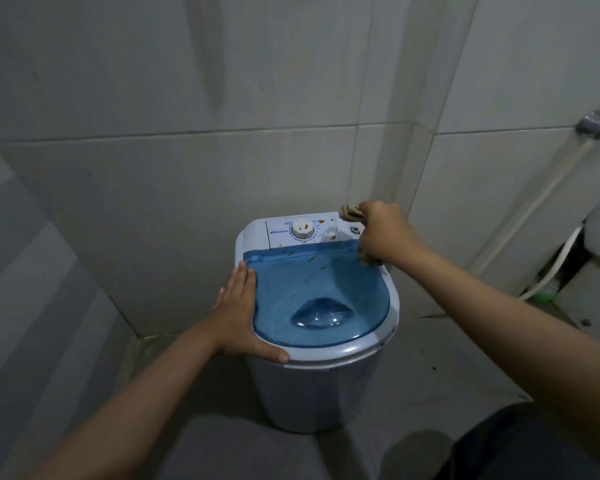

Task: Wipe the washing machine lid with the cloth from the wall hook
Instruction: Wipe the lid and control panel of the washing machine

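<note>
My right hand (383,233) has its fingers closed around the tan cloth (350,211); my left hand (241,311) lies flat, fingers open, beside the smeared blue lid (321,292). The label is unreadable.

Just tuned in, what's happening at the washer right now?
A person is wiping down a small white washing machine in a tiled corner. The right hand has a bunched beige cloth in its grip at the far right corner of the blue lid, by the control panel. The left hand lies flat and open along the machine's left rim, steadying it. Brownish specks still show on the lid and panel, so the wiping looks unfinished.
</note>
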Available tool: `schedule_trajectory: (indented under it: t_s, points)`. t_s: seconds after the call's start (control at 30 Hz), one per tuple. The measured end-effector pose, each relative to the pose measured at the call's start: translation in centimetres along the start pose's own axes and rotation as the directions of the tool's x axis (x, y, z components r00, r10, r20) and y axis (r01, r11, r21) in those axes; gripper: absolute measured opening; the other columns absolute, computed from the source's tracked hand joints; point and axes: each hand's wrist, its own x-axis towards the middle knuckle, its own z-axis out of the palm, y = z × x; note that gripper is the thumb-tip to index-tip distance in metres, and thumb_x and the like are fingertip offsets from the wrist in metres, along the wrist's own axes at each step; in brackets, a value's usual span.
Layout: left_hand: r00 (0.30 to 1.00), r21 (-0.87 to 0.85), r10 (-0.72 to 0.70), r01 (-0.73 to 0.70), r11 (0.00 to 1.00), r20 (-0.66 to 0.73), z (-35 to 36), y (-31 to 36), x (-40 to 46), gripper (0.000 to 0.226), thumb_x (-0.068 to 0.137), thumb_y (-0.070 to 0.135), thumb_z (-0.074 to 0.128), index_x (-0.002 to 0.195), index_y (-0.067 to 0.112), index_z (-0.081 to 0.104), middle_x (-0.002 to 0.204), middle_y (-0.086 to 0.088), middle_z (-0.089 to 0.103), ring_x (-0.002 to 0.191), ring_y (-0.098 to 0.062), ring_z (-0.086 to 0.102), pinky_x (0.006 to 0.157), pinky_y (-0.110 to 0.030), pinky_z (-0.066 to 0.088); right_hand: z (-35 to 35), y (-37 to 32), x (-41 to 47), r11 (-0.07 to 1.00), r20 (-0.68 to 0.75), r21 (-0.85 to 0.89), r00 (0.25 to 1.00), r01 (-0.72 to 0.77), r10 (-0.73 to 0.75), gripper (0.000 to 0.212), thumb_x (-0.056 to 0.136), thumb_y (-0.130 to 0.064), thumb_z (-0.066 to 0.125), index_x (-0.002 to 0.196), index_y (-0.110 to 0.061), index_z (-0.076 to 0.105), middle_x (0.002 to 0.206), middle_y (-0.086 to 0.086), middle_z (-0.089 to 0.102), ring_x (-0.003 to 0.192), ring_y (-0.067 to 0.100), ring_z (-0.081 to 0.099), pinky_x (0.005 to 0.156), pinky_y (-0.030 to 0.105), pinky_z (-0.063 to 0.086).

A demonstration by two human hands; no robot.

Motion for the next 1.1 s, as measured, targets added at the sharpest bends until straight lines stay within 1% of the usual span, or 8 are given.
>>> schedule_trajectory:
  t_s: [0.07, 0.17, 0.3, 0.5, 0.63, 0.73, 0.87, 1.1]
  points:
    - [1.000, -0.001, 0.000, 0.000, 1.000, 0.010, -0.1, 0.1, -0.1, 0.165, 0.024, 0.094, 0.051, 0.141, 0.012, -0.032, 0.146, -0.003, -0.043, 0.137, -0.020, -0.035, 0.114, -0.044, -0.012, 0.9, 0.8, 2.6, 0.995, 0.025, -0.086, 0.999, 0.046, -0.044, 0.013, 0.077, 0.003, 0.056, 0.088, -0.003, 0.055, 0.106, 0.026, 0.062, 0.095, 0.040, 0.060, 0.063, 0.031, 0.040]
    - [1.000, -0.004, -0.001, 0.001, 1.000, 0.010, -0.2, 0.1, -0.1, 0.164, 0.026, 0.093, 0.053, 0.141, 0.012, -0.032, 0.146, -0.003, -0.043, 0.136, -0.019, -0.035, 0.114, -0.044, -0.013, 2.3, 1.6, 5.3, 0.978, 0.099, -0.185, 0.992, 0.094, -0.077, 0.024, 0.082, 0.001, 0.055, 0.106, -0.002, 0.059, 0.115, 0.023, 0.059, 0.104, 0.039, 0.060, 0.077, 0.038, 0.049]
    - [1.000, -0.008, -0.006, 0.006, 1.000, 0.006, -0.1, 0.1, -0.1, 0.164, 0.026, 0.093, 0.054, 0.141, 0.013, -0.031, 0.147, -0.002, -0.043, 0.136, -0.018, -0.036, 0.114, -0.044, -0.013, 4.3, 3.1, 5.6, 0.946, 0.228, -0.283, 0.969, 0.156, -0.092, 0.035, 0.085, 0.002, 0.049, 0.119, -0.004, 0.055, 0.122, 0.021, 0.060, 0.110, 0.036, 0.059, 0.086, 0.039, 0.050]
    - [1.000, -0.013, -0.009, 0.009, 1.000, 0.000, 0.1, 0.0, 0.0, 0.165, 0.023, 0.094, 0.052, 0.141, 0.013, -0.031, 0.147, 0.000, -0.043, 0.137, -0.018, -0.035, 0.115, -0.044, -0.012, 4.5, 5.3, 4.2, 0.921, 0.220, -0.325, 0.964, 0.213, -0.146, 0.042, 0.081, 0.001, 0.050, 0.122, -0.007, 0.054, 0.112, 0.023, 0.065, 0.101, 0.039, 0.061, 0.080, 0.041, 0.054]
    - [1.000, -0.011, -0.009, 0.009, 1.000, -0.007, 0.3, -0.1, 0.1, 0.166, 0.022, 0.095, 0.050, 0.141, 0.013, -0.031, 0.148, -0.001, -0.042, 0.137, -0.018, -0.034, 0.114, -0.043, -0.012, 3.8, 5.6, 1.9, 0.903, 0.241, -0.365, 0.960, 0.227, -0.144, 0.042, 0.082, 0.001, 0.049, 0.122, -0.008, 0.055, 0.107, 0.024, 0.066, 0.097, 0.039, 0.062, 0.068, 0.036, 0.046]
    - [1.000, -0.014, -0.011, 0.010, 1.000, -0.010, 0.4, -0.2, 0.2, 0.167, 0.021, 0.095, 0.050, 0.142, 0.013, -0.029, 0.148, -0.001, -0.041, 0.137, -0.018, -0.034, 0.114, -0.043, -0.012, 3.5, 5.9, -0.3, 0.906, 0.240, -0.361, 0.961, 0.222, -0.140, 0.043, 0.081, 0.000, 0.051, 0.123, -0.009, 0.055, 0.106, 0.023, 0.066, 0.095, 0.039, 0.063, 0.070, 0.036, 0.048]
    - [1.000, -0.008, 0.000, 0.000, 1.000, -0.017, 0.4, -0.2, 0.3, 0.167, 0.021, 0.096, 0.049, 0.142, 0.013, -0.029, 0.148, -0.002, -0.041, 0.138, -0.018, -0.034, 0.114, -0.043, -0.012, 3.3, 6.2, -3.3, 0.938, 0.233, -0.296, 0.966, 0.181, -0.113, 0.036, 0.077, 0.001, 0.055, 0.112, -0.007, 0.059, 0.107, 0.021, 0.065, 0.094, 0.037, 0.063, 0.072, 0.034, 0.050]
    - [1.000, 0.003, 0.001, -0.001, 1.000, -0.016, 0.4, -0.3, 0.3, 0.166, 0.022, 0.096, 0.049, 0.142, 0.013, -0.029, 0.149, -0.002, -0.039, 0.139, -0.018, -0.032, 0.115, -0.044, -0.010, 3.7, 5.3, -8.8, 0.988, 0.137, -0.146, 0.990, 0.053, -0.033, 0.043, 0.082, 0.002, 0.051, 0.125, -0.003, 0.054, 0.126, 0.018, 0.060, 0.110, 0.036, 0.060, 0.089, 0.039, 0.050]
